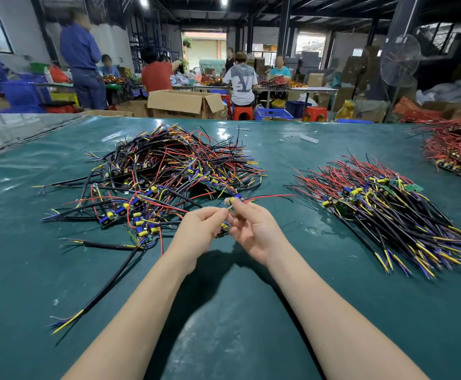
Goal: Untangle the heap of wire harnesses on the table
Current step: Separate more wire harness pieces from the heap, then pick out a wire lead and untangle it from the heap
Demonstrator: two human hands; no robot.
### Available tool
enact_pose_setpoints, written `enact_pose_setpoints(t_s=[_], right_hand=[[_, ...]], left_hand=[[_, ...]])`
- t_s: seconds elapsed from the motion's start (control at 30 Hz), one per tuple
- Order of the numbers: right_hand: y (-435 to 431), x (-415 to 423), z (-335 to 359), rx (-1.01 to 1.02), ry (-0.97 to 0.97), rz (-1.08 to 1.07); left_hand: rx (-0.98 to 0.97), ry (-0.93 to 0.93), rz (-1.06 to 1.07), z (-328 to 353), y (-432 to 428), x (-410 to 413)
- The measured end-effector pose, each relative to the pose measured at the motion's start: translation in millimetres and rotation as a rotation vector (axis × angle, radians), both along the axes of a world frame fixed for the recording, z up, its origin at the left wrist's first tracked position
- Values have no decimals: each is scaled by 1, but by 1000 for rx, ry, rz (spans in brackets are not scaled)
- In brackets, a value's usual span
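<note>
Sprawling across the left of the table (251,333), the tangled heap (169,171) lies just beyond the left hand (198,229), whose curled fingertips pinch one small harness (235,201). The right hand (254,229) pinches it too. Bare surface separates them from the sorted bundle (388,212) rightward.

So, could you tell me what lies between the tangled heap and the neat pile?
In the head view, mostly bare green table cover; only the red wire of the harness pinched by the left hand and right hand reaches into that gap.
</note>
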State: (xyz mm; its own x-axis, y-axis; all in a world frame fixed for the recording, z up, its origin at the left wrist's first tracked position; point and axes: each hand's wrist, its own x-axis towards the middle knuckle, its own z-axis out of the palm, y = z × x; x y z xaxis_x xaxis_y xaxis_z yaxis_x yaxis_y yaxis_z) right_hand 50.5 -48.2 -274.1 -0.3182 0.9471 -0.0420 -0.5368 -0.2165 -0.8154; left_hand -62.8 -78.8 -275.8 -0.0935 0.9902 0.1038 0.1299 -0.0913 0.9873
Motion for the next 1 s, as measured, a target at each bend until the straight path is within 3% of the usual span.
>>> enact_pose_setpoints(t_s=[0.3,0.43,0.67,0.83,1.0], right_hand=[[-1,-1,-7,167,-186,-93],[-1,0,-7,184,-209,-76],[5,10,-5,9,-59,-96],[10,22,-4,95,-240,-256],[10,20,0,167,-238,-224]], left_hand=[[-236,-181,36,0,-2,3],[-129,-37,95,1,-2,2],[-115,74,-117,-3,-2,3],[48,407,-82,-7,-4,5],[56,290,-134,-3,-3,6]])
